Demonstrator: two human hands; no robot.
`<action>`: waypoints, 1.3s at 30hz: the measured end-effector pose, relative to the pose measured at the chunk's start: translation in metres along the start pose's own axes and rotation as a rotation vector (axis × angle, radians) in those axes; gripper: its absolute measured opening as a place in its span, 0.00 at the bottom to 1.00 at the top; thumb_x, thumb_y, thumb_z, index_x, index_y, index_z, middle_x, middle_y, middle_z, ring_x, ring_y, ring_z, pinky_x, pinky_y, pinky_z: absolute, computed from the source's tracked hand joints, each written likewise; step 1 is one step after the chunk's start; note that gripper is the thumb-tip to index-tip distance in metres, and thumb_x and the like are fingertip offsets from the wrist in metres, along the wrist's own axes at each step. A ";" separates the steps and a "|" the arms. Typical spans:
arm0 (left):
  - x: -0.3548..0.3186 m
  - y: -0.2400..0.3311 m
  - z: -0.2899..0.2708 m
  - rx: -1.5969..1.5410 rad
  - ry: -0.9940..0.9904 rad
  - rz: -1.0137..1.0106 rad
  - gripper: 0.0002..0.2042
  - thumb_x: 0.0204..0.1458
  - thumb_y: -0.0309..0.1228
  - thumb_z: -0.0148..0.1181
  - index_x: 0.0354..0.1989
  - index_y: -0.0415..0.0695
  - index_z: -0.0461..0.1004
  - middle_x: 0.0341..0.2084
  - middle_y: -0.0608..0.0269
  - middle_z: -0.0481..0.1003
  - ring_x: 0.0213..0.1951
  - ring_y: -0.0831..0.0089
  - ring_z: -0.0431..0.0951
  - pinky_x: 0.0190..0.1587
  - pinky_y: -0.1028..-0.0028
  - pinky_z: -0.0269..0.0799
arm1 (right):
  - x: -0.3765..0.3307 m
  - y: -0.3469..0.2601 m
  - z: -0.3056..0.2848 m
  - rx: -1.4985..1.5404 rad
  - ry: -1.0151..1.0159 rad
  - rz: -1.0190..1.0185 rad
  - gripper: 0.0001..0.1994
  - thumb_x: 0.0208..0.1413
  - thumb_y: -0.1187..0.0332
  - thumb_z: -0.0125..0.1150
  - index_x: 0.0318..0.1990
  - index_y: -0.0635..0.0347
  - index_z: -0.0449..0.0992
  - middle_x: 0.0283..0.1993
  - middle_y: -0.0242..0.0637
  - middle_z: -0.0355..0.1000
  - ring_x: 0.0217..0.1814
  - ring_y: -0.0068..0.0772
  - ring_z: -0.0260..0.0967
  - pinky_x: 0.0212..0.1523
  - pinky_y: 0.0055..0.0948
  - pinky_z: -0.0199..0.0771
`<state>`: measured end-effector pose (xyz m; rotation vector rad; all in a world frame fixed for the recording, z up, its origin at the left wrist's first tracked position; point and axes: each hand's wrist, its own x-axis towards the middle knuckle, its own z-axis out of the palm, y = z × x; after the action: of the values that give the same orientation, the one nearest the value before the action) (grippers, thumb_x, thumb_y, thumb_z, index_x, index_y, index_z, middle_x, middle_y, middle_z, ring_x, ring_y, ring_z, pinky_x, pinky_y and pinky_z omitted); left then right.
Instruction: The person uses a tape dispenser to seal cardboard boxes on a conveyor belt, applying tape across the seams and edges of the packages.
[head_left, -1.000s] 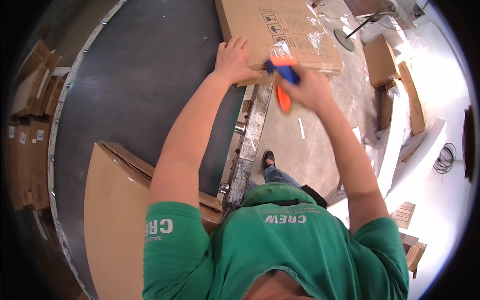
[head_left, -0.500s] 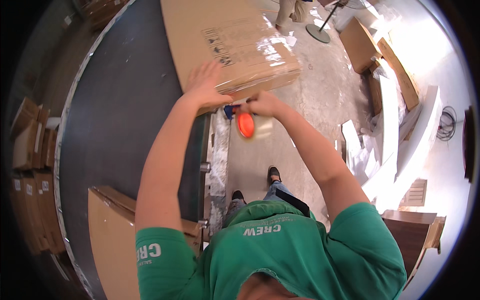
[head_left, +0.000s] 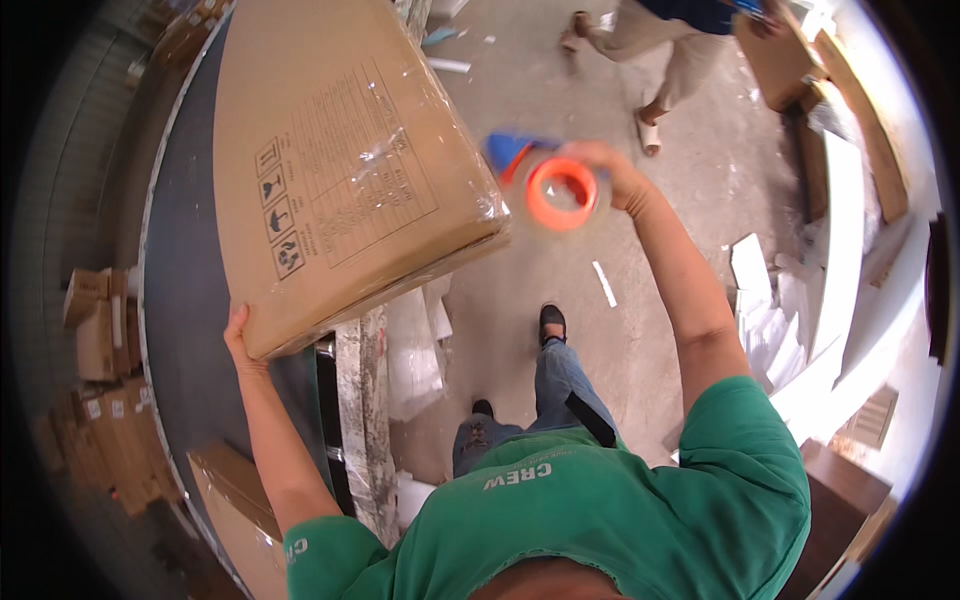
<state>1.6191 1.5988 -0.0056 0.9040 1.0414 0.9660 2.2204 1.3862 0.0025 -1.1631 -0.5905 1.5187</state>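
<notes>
I see the bare left arm [head_left: 280, 445] stretched forward, left hand [head_left: 240, 340] partly hidden; the bare right arm [head_left: 688, 275] angles inward, its blurred right hand [head_left: 608, 168] curled.

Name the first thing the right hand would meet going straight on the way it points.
Probably the large carton, its right edge, with the tape dispenser leading; depth is unclear, and the right hand might pass above.

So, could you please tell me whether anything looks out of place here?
Yes, two things: the large carton sits askew to the dark belt, its near right corner jutting out over the floor, so it looks poorly squared; and a white strip lies loose underfoot, like stray litter.
</notes>
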 end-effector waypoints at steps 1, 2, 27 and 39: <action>-0.002 -0.005 -0.004 -0.031 0.025 0.008 0.24 0.54 0.38 0.51 0.57 0.35 0.67 0.50 0.49 0.74 0.52 0.58 0.74 0.55 0.61 0.70 | 0.005 0.002 0.005 -0.189 -0.139 0.060 0.21 0.52 0.56 0.64 0.45 0.65 0.76 0.45 0.37 0.75 0.45 0.26 0.73 0.45 0.28 0.73; -0.007 -0.004 -0.008 -0.063 0.048 0.023 0.24 0.55 0.39 0.51 0.57 0.35 0.67 0.50 0.49 0.74 0.53 0.57 0.74 0.56 0.61 0.70 | -0.009 0.019 0.013 -0.145 -0.169 -0.026 0.23 0.51 0.58 0.65 0.50 0.65 0.75 0.49 0.40 0.74 0.49 0.28 0.72 0.48 0.28 0.73; -0.002 -0.023 0.333 0.171 0.089 0.158 0.33 0.53 0.26 0.57 0.67 0.41 0.51 0.60 0.54 0.62 0.59 0.63 0.65 0.60 0.67 0.62 | -0.015 -0.160 -0.186 0.216 0.453 -0.377 0.14 0.56 0.60 0.60 0.41 0.61 0.75 0.36 0.38 0.76 0.35 0.27 0.75 0.35 0.26 0.79; 0.006 -0.042 0.316 -0.120 0.063 0.047 0.32 0.51 0.29 0.57 0.66 0.44 0.54 0.56 0.55 0.67 0.54 0.62 0.70 0.53 0.64 0.70 | -0.020 -0.134 -0.202 -0.568 0.012 -0.109 0.20 0.50 0.58 0.63 0.43 0.65 0.77 0.36 0.35 0.75 0.35 0.24 0.71 0.39 0.24 0.71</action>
<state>1.9315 1.5473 0.0339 0.8063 1.0076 1.0908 2.4595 1.3644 0.0419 -1.5327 -1.1049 1.2822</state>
